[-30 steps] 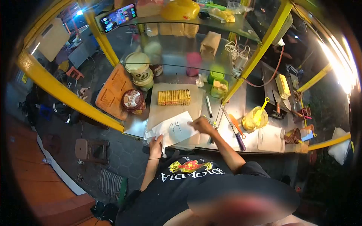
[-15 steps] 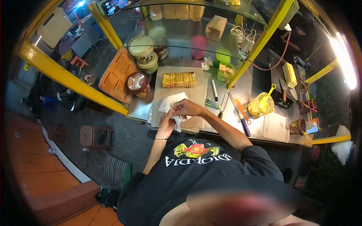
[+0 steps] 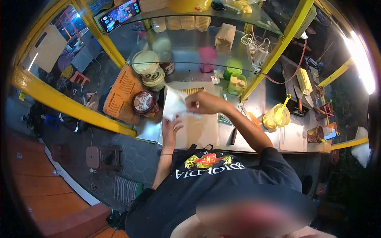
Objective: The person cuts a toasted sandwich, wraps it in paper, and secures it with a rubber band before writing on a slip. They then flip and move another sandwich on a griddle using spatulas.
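Note:
A thin white sheet of paper [image 3: 173, 104] is lifted above the work board, its upper corner raised. My right hand [image 3: 207, 103] pinches it at its right side. Just below the paper's lower edge is my left hand [image 3: 171, 127], its fingers apart and holding nothing that I can see. Behind the paper and right hand, a browned, sliced loaf of toast [image 3: 192, 91] lies on the board [image 3: 203, 137], now mostly hidden. The board's brown surface shows below my right hand.
Left of the board stand a brown-lidded tub [image 3: 144, 102], stacked cream tubs [image 3: 146, 65] and an orange menu [image 3: 122, 91]. To the right are a yellow spread container [image 3: 276, 118], a green box [image 3: 237, 84] and a dark-handled tool [image 3: 234, 136]. A glass shelf [image 3: 238, 18] overhangs the counter.
My right hand has moved right and up with the paper, which is now spread wider and partly covers the toast. My left hand's fingers have come apart from the pinch.

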`<move>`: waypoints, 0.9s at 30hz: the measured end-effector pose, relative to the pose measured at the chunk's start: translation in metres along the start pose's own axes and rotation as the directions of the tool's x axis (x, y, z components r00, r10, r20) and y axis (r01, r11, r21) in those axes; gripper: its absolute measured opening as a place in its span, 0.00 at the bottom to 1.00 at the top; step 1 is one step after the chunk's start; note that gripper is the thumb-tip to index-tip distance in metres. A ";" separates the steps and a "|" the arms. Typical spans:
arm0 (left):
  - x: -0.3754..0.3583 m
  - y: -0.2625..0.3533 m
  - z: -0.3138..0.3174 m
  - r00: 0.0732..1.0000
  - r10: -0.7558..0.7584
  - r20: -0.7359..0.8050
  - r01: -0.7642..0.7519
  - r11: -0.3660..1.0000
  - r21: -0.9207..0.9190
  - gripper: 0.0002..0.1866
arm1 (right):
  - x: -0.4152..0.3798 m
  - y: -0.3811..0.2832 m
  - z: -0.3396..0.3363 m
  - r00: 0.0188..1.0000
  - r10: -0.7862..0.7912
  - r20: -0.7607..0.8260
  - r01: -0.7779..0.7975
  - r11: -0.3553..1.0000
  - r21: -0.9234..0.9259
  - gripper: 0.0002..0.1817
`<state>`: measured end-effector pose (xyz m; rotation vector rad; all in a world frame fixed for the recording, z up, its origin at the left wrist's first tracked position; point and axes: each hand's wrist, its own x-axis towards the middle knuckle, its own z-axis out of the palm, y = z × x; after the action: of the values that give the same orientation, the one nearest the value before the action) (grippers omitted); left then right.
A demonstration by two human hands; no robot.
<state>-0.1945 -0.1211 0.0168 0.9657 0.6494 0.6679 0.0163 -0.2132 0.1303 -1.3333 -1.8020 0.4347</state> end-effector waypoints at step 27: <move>0.065 0.048 0.031 0.630 0.598 0.495 -0.734 0.250 0.632 0.27 | 0.027 0.015 -0.070 0.969 0.053 -0.240 -0.080 0.991 -0.104 0.08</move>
<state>-0.1410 -0.0688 0.0599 2.2443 0.3286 1.0763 0.0782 -0.1968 0.1727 -1.4618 -1.6068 0.2001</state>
